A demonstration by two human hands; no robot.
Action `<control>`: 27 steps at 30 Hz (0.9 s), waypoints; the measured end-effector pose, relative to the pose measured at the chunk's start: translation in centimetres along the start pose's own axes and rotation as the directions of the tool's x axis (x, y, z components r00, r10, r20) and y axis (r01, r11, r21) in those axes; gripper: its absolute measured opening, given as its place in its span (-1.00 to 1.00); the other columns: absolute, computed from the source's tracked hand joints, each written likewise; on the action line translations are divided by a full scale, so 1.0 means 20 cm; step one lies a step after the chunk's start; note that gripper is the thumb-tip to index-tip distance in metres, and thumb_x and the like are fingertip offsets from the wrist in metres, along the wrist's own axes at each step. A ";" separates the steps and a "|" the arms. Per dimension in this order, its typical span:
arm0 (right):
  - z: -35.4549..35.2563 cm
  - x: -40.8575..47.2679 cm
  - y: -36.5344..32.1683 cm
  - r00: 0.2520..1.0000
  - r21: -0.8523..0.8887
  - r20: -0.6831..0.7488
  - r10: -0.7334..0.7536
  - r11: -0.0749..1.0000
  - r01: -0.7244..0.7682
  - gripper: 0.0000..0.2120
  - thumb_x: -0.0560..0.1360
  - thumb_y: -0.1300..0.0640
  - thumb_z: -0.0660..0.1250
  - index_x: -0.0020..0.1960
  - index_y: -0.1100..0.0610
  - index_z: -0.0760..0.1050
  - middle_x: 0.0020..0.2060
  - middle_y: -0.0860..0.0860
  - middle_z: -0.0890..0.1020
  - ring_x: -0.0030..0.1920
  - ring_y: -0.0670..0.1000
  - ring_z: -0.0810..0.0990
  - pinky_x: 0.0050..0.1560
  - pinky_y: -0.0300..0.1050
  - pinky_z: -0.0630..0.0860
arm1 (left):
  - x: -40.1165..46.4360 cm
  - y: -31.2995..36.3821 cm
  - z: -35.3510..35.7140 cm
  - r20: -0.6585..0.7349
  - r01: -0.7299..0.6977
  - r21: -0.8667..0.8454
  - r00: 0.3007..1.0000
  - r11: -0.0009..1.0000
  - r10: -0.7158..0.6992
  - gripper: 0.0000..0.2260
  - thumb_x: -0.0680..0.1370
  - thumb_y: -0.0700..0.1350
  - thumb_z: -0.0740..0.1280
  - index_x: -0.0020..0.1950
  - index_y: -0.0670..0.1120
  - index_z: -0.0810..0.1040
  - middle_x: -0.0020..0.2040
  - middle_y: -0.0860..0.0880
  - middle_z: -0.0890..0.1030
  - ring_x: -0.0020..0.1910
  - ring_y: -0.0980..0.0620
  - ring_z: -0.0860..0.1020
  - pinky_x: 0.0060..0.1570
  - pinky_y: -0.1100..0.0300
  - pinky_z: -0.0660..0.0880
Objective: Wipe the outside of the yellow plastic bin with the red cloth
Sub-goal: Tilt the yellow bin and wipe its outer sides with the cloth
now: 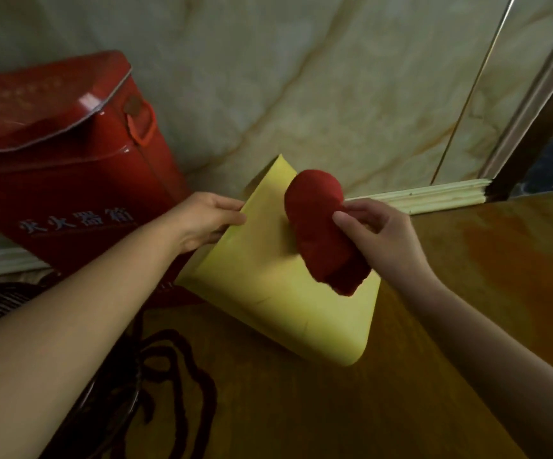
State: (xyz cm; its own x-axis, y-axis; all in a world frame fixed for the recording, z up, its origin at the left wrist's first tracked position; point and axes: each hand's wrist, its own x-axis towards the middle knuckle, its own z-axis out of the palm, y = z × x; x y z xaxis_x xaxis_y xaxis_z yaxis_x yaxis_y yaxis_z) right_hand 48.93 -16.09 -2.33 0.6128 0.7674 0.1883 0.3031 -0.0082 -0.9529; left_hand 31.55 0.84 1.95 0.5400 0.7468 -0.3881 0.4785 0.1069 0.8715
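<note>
The yellow plastic bin is tipped up in the air in the middle of the view, one flat outer side facing me. My left hand grips its left edge near the far end. A bunched red cloth lies against the upper right part of that yellow side. My right hand holds the cloth from the right, fingers pinched on it. The bin's opening is hidden from me.
A red metal box with white characters and a handle stands at the left against the marbled wall. A pale skirting board runs along the wall. Below lies a yellow-brown patterned floor, and a dark door frame stands at the right.
</note>
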 end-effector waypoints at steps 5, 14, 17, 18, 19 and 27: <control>0.24 -0.02 0.30 0.947 -0.471 0.314 0.072 0.878 0.089 -0.53 0.51 -0.28 -0.06 0.38 -0.40 -0.15 0.54 -0.11 -0.07 0.52 -0.01 -0.17 0.43 0.32 -0.18 | 0.00 -0.04 -0.02 -0.049 -0.029 -0.016 0.998 0.999 0.028 -0.72 0.47 -0.33 0.28 0.17 -0.19 0.53 -0.34 0.05 0.68 -0.41 0.21 0.60 -0.35 0.34 0.53; 0.35 -0.03 0.42 0.983 -0.394 0.165 -0.081 0.908 0.141 -0.40 0.43 -0.05 -0.02 0.41 -0.38 -0.10 0.53 -0.12 -0.10 0.49 -0.06 -0.28 0.42 0.22 -0.20 | -0.09 -0.01 -0.14 0.245 0.042 0.376 0.959 0.926 -0.143 -0.43 0.47 -0.30 0.29 0.41 0.10 0.25 0.04 -0.19 0.66 -0.02 -0.02 0.62 -0.17 0.23 0.55; 0.26 -0.05 0.55 0.995 -0.448 0.099 -0.015 0.892 0.058 -0.45 0.47 0.03 -0.03 0.46 -0.17 0.10 0.53 0.00 0.04 0.52 0.02 -0.16 0.47 0.19 -0.12 | -0.11 -0.03 -0.17 0.242 0.010 0.395 0.964 0.919 -0.114 -0.40 0.48 -0.28 0.30 0.43 0.09 0.18 -0.04 -0.17 0.70 -0.09 0.02 0.66 -0.23 0.27 0.56; 0.22 -0.06 0.61 0.998 -0.442 0.055 0.034 0.897 -0.006 -0.46 0.47 0.03 -0.03 0.46 -0.14 0.12 0.53 0.02 0.07 0.53 0.04 -0.13 0.48 0.18 -0.11 | -0.11 -0.03 -0.17 0.225 -0.010 0.391 0.971 0.920 -0.085 -0.41 0.49 -0.28 0.29 0.44 0.07 0.17 -0.06 -0.17 0.70 -0.10 0.02 0.66 -0.24 0.28 0.55; 0.17 -0.07 0.66 0.995 -0.409 0.011 0.103 0.908 -0.090 -0.46 0.46 0.01 -0.05 0.45 -0.14 0.11 0.53 0.04 0.07 0.53 0.05 -0.12 0.49 0.17 -0.11 | -0.11 -0.04 -0.16 0.220 -0.023 0.380 0.973 0.925 -0.066 -0.42 0.49 -0.28 0.28 0.44 0.07 0.18 -0.07 -0.16 0.70 -0.10 0.02 0.66 -0.25 0.29 0.55; 0.41 0.05 0.42 0.997 -0.354 0.008 0.071 0.933 -0.063 -0.34 0.36 -0.46 -0.10 0.37 -0.39 -0.32 0.54 -0.01 -0.10 0.52 0.08 -0.12 0.43 0.23 0.00 | -0.08 -0.02 -0.14 0.255 -0.041 0.313 0.966 0.949 -0.042 -0.43 0.49 -0.29 0.25 0.43 0.07 0.18 -0.16 -0.06 0.72 -0.18 0.08 0.66 -0.30 0.31 0.54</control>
State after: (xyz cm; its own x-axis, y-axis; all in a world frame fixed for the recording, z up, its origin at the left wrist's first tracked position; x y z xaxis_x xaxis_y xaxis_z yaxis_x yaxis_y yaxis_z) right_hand 46.17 -10.19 -12.07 0.6266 0.7702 0.1186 0.5025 -0.2830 -0.8169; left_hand 28.63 1.42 3.09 0.6778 0.5496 -0.4883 0.6489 -0.1349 0.7488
